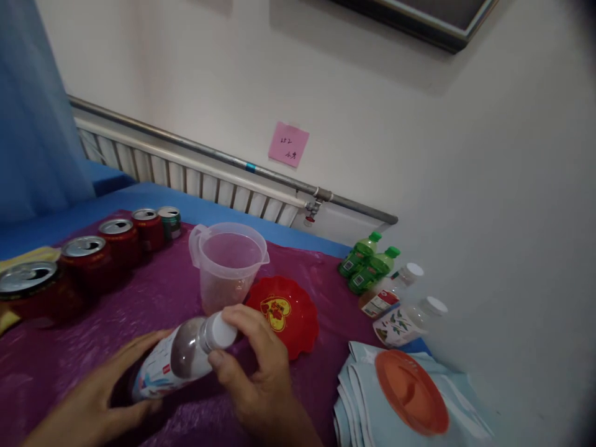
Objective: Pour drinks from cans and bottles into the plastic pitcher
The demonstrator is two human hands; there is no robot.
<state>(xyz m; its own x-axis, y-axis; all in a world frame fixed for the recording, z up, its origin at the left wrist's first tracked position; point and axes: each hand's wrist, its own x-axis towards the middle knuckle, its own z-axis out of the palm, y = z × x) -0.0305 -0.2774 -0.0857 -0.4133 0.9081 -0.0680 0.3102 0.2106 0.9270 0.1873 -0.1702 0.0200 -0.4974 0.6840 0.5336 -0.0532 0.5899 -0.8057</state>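
A clear plastic bottle [186, 351] with a white and blue label leans to the right above the purple cover. My left hand [107, 388] is closed around its lower body. The thumb and fingers of my right hand [261, 366] pinch the white bottle cap [221, 330], which sits on the bottle's neck. Just beyond the bottle stands a translucent measuring jug [230, 267], its handle toward the left. Beside the jug lies a red scalloped plate [300, 316] with a yellow heart print, partly hidden by my right hand.
Several opened drink cans [118, 239] form a row at the left. On the right stand two green bottles [370, 270] and two white-capped bottles [403, 326]. An orange lid [412, 391] rests on folded light-blue cloth [358, 385]. A radiator [200, 183] runs along the wall.
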